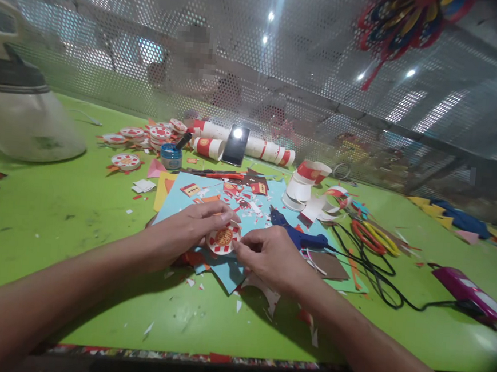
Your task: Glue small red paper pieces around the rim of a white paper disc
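Observation:
Between both hands, just over the blue paper sheets (228,276), is a round white paper disc (223,238) with red marks round its rim and a gold-and-red emblem in the middle. My left hand (209,220) grips it from the left and top, fingers curled over the far edge. At the disc's right rim, the thumb and forefinger of my right hand (271,254) are pinched together; any small scrap between them is too small to make out. A blue glue gun (300,236) lies just beyond my right hand. Red and white paper scraps (243,200) litter the sheets.
Finished-looking discs (160,133) are heaped at the back left near a blue jar (171,157). Paper cups (297,190), a phone (235,145), scissors (373,237) and a black cord (378,282) lie farther off. A large sprayer bottle (25,117) stands left.

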{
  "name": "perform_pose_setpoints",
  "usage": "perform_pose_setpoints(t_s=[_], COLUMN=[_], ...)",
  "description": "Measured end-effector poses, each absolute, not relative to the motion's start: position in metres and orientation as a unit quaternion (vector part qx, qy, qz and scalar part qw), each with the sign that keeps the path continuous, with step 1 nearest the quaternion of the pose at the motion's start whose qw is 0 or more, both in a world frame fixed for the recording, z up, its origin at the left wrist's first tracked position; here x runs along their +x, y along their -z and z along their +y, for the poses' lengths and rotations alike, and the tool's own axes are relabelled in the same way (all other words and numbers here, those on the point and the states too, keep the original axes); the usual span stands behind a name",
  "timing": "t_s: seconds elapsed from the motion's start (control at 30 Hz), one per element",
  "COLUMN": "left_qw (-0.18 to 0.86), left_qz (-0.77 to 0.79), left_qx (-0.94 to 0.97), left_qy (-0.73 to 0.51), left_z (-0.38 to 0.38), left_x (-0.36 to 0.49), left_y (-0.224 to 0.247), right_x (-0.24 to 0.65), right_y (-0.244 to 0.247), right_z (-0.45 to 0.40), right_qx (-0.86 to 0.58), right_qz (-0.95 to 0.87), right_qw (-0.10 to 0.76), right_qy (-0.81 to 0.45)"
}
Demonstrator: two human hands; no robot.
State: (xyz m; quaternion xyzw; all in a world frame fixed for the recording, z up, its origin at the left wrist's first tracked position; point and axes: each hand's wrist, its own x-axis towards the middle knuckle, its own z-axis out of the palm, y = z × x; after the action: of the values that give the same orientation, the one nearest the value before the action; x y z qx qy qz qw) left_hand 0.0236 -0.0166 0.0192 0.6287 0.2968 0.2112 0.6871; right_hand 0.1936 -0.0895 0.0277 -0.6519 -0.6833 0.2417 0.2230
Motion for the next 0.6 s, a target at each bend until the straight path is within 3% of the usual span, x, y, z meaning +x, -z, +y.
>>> perform_pose_setpoints(t_s=[0.6], left_qw=[0.722], left_qz=[0.3], left_qx=[0.588], left_qy=[-0.206], left_z=[-0.0173], left_x=[0.0257], left_y=[-0.018], right_x=[0.1955], right_y=[-0.0332], right_z=[-0.0908], right_qx=[-0.649], right_qz=[-0.662], right_qw=[0.216], right_qy=[-0.305])
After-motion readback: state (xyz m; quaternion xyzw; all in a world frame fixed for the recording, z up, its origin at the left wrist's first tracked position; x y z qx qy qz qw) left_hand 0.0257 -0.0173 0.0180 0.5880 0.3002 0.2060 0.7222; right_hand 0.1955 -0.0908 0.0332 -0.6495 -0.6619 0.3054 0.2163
